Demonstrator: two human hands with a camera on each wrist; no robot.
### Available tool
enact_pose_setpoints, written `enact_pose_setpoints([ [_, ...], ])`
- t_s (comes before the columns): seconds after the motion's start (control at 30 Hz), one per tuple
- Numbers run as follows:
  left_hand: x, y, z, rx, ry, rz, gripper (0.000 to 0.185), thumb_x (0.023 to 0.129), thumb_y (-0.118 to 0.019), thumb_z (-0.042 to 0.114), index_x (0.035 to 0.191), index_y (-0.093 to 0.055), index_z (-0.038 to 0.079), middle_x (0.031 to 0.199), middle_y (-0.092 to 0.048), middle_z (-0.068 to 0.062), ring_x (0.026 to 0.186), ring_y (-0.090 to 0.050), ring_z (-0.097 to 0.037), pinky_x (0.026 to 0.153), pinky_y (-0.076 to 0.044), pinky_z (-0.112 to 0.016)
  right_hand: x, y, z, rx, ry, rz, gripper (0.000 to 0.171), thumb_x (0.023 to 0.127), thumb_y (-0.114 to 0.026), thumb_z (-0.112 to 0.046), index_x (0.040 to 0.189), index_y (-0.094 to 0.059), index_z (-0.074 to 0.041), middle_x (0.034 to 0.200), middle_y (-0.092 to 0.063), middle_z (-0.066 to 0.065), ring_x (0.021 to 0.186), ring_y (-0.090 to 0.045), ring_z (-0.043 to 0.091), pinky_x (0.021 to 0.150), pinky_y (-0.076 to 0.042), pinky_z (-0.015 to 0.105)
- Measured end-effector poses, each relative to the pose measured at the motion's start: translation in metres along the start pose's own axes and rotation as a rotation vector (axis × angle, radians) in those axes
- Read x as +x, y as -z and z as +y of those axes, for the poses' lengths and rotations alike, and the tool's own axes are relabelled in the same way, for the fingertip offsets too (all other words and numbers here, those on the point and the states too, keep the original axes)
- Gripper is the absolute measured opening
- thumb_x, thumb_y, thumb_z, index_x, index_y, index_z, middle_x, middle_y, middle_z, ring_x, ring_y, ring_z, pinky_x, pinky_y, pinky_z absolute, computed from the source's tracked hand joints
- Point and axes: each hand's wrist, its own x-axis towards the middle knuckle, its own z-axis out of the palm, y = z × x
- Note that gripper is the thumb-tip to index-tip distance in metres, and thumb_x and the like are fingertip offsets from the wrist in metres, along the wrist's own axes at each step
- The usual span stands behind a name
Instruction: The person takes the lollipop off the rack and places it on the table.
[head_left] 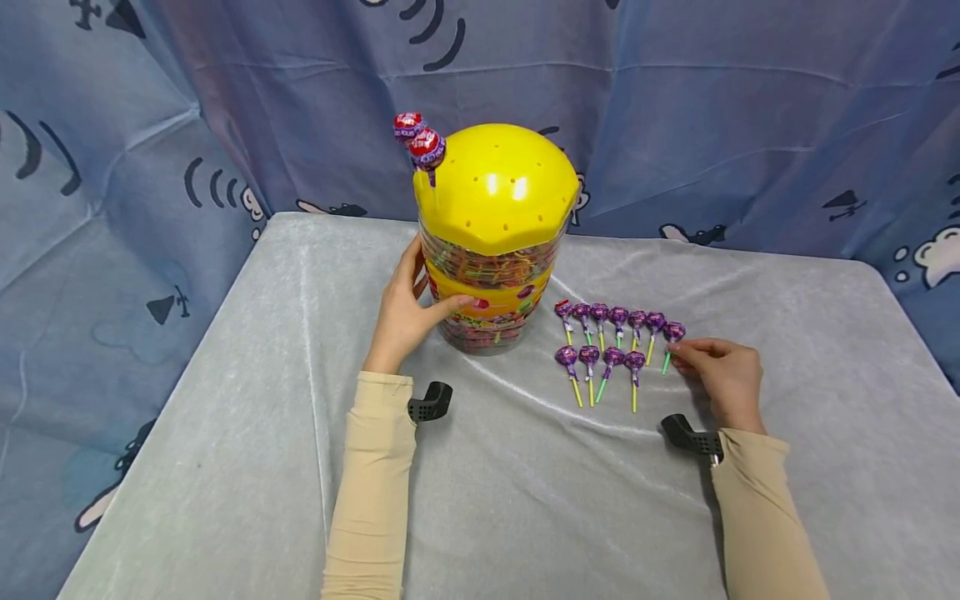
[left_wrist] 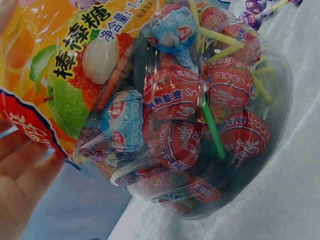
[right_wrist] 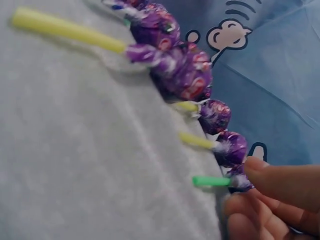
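My left hand (head_left: pixel 405 312) grips the side of a large clear jar (head_left: pixel 487 337), thumb across its front label and fingers round its left side. The jar has a domed yellow lid (head_left: pixel 498 187) and is packed with wrapped lollipops; in the left wrist view, red ones (left_wrist: pixel 175 92) and a blue one (left_wrist: pixel 125 120) show through the plastic. To the jar's right, my right hand (head_left: pixel 723 371) pinches a purple-wrapped lollipop (head_left: pixel 674 332) with a green stick, at the right end of the back row. The right wrist view shows thumb and fingers close round its wrapper (right_wrist: pixel 241 181).
Several purple lollipops lie in two rows on the grey cloth-covered table (head_left: pixel 525 500), a back row (head_left: pixel 618 315) and a front row (head_left: pixel 589 355), sticks toward me. Two red-and-purple lollipops (head_left: pixel 427 150) stick up at the lid's left edge. A blue patterned curtain (head_left: pixel 712 125) hangs behind.
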Motion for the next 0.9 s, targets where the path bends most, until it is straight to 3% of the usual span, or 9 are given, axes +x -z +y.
enact_pose_setpoints([
  [0.07, 0.0, 0.0, 0.0, 0.002, 0.001, 0.001, 0.095, 0.079, -0.078, 0.025, 0.152, -0.017, 0.017, 0.153, -0.025, -0.004, 0.138, -0.026, -0.014, 0.111, -0.03, -0.029, -0.001, 0.002, -0.002, 0.048, 0.005, 0.004, 0.021, 0.086, -0.07, -0.015, 0.098, -0.07, 0.002, 0.061, -0.061, -0.022, 0.057, -0.062, -0.001, 0.054, -0.053, 0.013],
  [0.17, -0.001, 0.001, 0.0, 0.0, 0.004, 0.001, 0.095, 0.079, -0.078, 0.023, 0.152, -0.017, 0.016, 0.153, -0.025, -0.004, 0.138, -0.026, -0.015, 0.111, -0.03, -0.029, -0.003, 0.003, -0.007, 0.211, 0.019, -0.012, 0.003, 0.084, -0.072, -0.008, 0.087, -0.072, -0.007, 0.064, -0.066, -0.015, 0.059, -0.064, 0.001, 0.057, -0.053, 0.013],
  [0.3, -0.001, 0.001, 0.001, 0.0, 0.008, -0.004, 0.096, 0.079, -0.078, 0.022, 0.152, -0.016, 0.017, 0.153, -0.024, -0.004, 0.139, -0.025, -0.015, 0.111, -0.03, -0.029, -0.008, 0.001, -0.013, 0.467, 0.063, -0.073, 0.007, 0.081, -0.073, -0.001, 0.087, -0.073, -0.004, 0.072, -0.07, -0.004, 0.065, -0.067, 0.006, 0.063, -0.056, 0.018],
  [0.4, -0.001, 0.0, 0.001, 0.002, 0.005, -0.006, 0.096, 0.079, -0.078, 0.023, 0.152, -0.016, 0.017, 0.153, -0.024, -0.004, 0.138, -0.025, -0.014, 0.111, -0.03, -0.03, -0.01, -0.002, -0.016, 0.578, 0.113, -0.101, 0.015, 0.08, -0.073, 0.0, 0.096, -0.072, 0.002, 0.078, -0.071, 0.0, 0.071, -0.068, 0.01, 0.069, -0.057, 0.022],
  [0.53, 0.0, 0.0, 0.001, 0.006, 0.0, -0.009, 0.095, 0.08, -0.077, 0.026, 0.152, -0.016, 0.017, 0.153, -0.025, -0.004, 0.138, -0.026, -0.015, 0.111, -0.03, -0.031, -0.018, -0.008, -0.032, 0.68, 0.173, -0.136, 0.024, 0.08, -0.072, 0.002, 0.104, -0.069, 0.006, 0.084, -0.072, 0.004, 0.077, -0.069, 0.012, 0.073, -0.057, 0.025],
  [0.7, 0.001, 0.0, 0.0, 0.012, 0.009, -0.008, 0.095, 0.08, -0.077, 0.027, 0.152, -0.016, 0.017, 0.153, -0.025, -0.004, 0.138, -0.026, -0.016, 0.111, -0.031, -0.03, -0.039, -0.017, -0.068, 0.861, 0.245, -0.257, 0.022, 0.083, -0.064, 0.012, 0.105, -0.067, 0.008, 0.09, -0.071, 0.011, 0.083, -0.069, 0.018, 0.076, -0.056, 0.025],
  [0.9, 0.0, 0.0, 0.0, 0.01, 0.014, 0.002, 0.096, 0.079, -0.078, 0.024, 0.152, -0.016, 0.017, 0.153, -0.025, -0.004, 0.138, -0.027, -0.016, 0.11, -0.031, -0.029, -0.053, -0.033, -0.105, 0.924, 0.344, -0.32, 0.022, 0.085, -0.058, 0.015, 0.106, -0.065, 0.011, 0.094, -0.069, 0.014, 0.086, -0.068, 0.021, 0.08, -0.056, 0.027],
])
